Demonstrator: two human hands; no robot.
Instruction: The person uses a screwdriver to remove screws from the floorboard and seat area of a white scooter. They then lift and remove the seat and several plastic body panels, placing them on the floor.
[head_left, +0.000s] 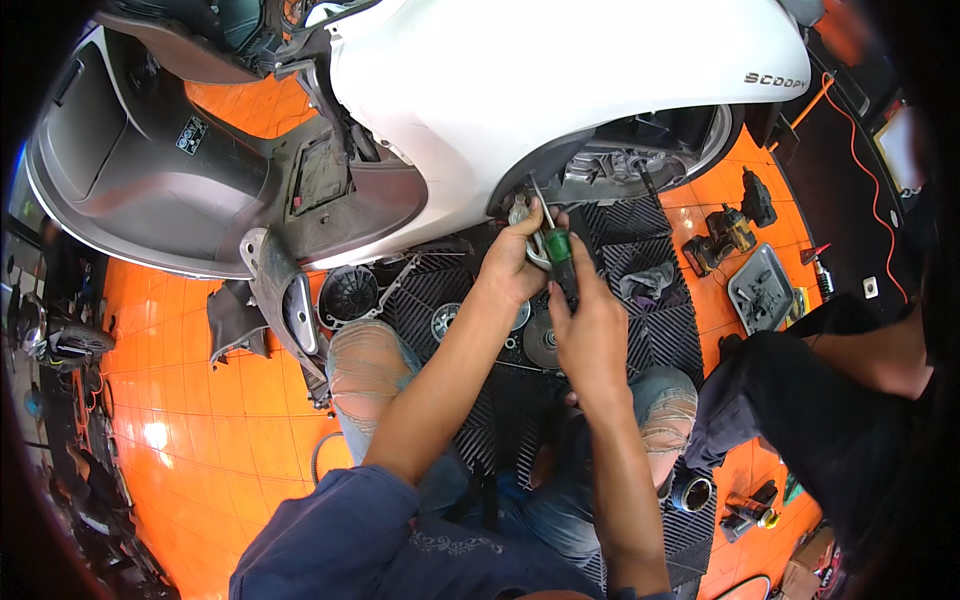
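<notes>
My right hand (592, 325) is closed round the green and black handle of a screwdriver (558, 250). Its thin shaft points up toward the lower side of a white scooter (470, 75). Close beside it, my left hand (508, 265) pinches a small silvery metal part (519, 210), whose exact kind I cannot make out. The screwdriver's tip is near this part; whether they touch is unclear. Just beyond both hands lies the scooter's opened engine area (600, 168), with bare metal casing showing.
On the black ribbed mat (655, 340) lie round metal parts (541, 340) and a grey rag (648, 283). A round black cover (348, 294) is at left. To the right are a cordless power tool (720, 240), a metal tray (762, 290) and another person's leg (800, 400).
</notes>
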